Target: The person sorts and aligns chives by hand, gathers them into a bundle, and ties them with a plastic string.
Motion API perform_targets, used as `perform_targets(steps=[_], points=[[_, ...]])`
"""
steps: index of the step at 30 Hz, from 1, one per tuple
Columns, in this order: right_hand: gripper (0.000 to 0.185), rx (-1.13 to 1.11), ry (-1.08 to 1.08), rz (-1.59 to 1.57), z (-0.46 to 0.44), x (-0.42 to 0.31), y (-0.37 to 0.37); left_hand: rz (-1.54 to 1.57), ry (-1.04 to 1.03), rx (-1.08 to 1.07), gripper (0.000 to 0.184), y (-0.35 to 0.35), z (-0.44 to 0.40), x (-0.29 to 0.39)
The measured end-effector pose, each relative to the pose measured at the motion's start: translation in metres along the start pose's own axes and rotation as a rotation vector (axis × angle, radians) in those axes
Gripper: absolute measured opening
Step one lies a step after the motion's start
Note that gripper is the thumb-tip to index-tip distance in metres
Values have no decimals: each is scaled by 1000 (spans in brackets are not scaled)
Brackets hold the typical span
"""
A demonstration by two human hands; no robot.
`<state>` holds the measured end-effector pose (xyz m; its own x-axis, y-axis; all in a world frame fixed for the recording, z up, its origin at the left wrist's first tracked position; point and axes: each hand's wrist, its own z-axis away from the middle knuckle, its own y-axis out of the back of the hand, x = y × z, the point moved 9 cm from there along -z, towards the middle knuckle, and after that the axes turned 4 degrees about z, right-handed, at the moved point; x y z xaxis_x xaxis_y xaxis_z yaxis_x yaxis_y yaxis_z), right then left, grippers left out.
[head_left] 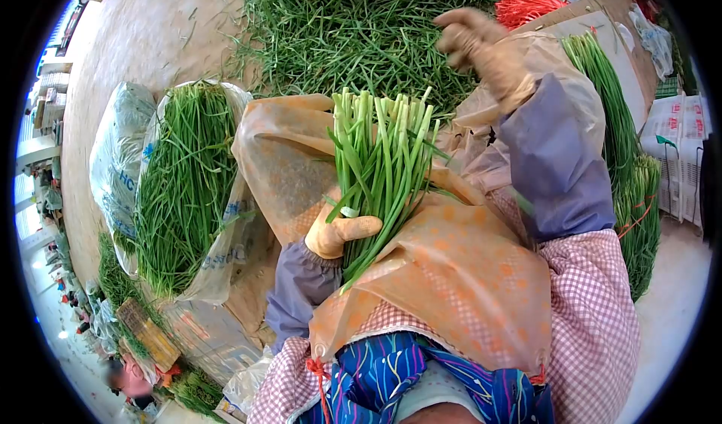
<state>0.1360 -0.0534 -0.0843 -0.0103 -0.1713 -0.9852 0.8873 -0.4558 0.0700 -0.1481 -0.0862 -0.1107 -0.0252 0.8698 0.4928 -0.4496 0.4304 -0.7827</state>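
My left hand [338,232], in a tan glove, is closed around a bunch of garlic chives [383,142]. Pale cut ends point away from me, and the green leaves trail back over the orange-spotted plastic apron [444,266] on my lap. A small whitish bit shows by my left thumb. My right hand [481,51], also gloved, is raised off to the right, near the edge of a large heap of loose green leaves [368,33]. Motion blurs it a little; its fingers are apart, and I see nothing in them.
On the left, a plastic bag holds many chives [188,183], beside another clear bag [124,161]. Tied bundles [635,221] stand on the right, near a white crate [673,153]. Red ties [526,6] lie at the back right. Other people are in the far lower left.
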Motion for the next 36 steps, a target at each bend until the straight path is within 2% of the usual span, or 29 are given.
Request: perform_targets(steps=[1,2,3,6,9,12,13,14,15,16,19,22,24,25,26,27,29,32,34,35,36], points=[[27,-65,4,-8,10,-1,-26,20,-3,-22,73,-1,-3,-1],[29,-247,-110,57,21,9,-46,40,-7,-44,73,-2,-5,-2],[28,-413,-196,-67,31,30,-62,18,-14,-42,73,0,-5,-2],[28,-396,-254,-67,41,32,-71,-24,-28,-19,73,8,-1,0],[26,-283,-163,-38,34,26,-60,6,-19,-17,73,4,-2,1],[16,128,-3,-307,13,5,-6,71,-38,-9,74,1,1,0],[14,309,-44,-344,1,16,27,70,-47,-19,73,2,2,0],[15,335,52,-451,-8,22,55,67,-55,-31,73,4,1,0],[14,459,119,-495,-7,25,86,63,-65,-43,72,5,0,1],[14,516,274,-447,-6,10,107,34,-63,-66,71,7,2,2],[15,840,499,86,33,-49,124,82,-84,-23,68,10,3,2],[21,488,521,-191,22,-53,139,62,-71,17,65,13,5,1],[21,383,540,-413,17,-52,171,-61,-20,19,67,17,9,3],[22,336,559,-497,23,-66,197,-1,-26,36,70,1,6,8],[20,471,654,-394,46,-93,210,6,-62,2,74,-5,1,9],[20,716,720,-98,77,-125,235,60,-97,50,76,-8,0,10],[18,1164,785,481,134,-195,254,22,-90,16,74,2,-4,8],[19,1071,740,1210,160,-255,232,56,-31,-56,71,-4,-10,-1],[22,935,536,1560,144,-245,245,57,-19,-112,69,-9,-14,2],[23,836,440,1703,128,-227,250,75,-27,-28,69,-16,-8,5],[29,753,150,1662,107,-196,271,89,-28,-22,69,-9,-6,2]])
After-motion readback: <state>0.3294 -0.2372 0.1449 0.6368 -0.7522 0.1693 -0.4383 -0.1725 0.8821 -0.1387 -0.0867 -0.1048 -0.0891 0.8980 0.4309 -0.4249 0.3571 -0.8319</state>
